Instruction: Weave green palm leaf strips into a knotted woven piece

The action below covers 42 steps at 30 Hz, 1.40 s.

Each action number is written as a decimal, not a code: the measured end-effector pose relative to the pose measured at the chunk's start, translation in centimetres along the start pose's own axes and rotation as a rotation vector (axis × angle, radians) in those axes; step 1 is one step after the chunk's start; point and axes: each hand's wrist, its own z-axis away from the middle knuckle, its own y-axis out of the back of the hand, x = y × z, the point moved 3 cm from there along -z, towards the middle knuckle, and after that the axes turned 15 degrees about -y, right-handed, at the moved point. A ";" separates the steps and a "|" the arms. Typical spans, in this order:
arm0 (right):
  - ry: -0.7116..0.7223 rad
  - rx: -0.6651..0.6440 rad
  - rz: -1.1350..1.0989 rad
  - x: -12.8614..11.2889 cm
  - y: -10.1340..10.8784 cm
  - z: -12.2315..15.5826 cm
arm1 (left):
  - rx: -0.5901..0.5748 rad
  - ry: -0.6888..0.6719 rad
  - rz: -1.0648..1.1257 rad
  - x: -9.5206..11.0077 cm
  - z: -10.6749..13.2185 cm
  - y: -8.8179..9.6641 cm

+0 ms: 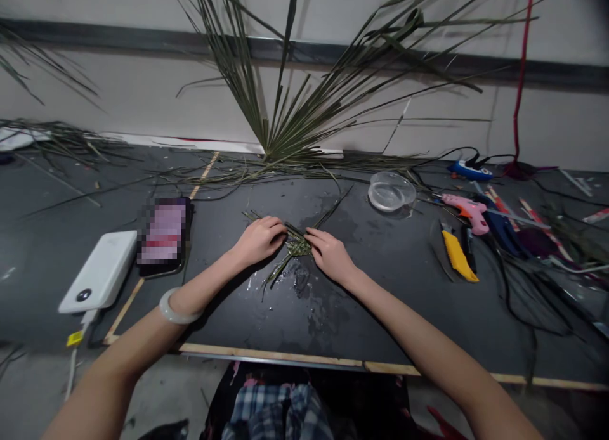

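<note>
Centre of the dark desk (380, 319), left hand (261, 241) and right hand (330, 256) both pinching woven palm strips (297, 246), fingers closed on the weave

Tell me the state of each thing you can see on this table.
Woven palm-leaf piece, partly woven, loose strands sticking out
Left hand, pinching the weave
Right hand, pinching the weave from the other side
Palm frond, fanned out against the wall
Glass bowl, upright
Phone, lying flat, screen lit
Power bank, lying flat
Yellow utility knife, lying flat
Tabletop, wet in patches
</note>
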 end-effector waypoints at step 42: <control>0.016 -0.165 0.212 -1.2 0.0 0.0 | -0.318 -0.218 -0.214 0.1 -3.9 2.6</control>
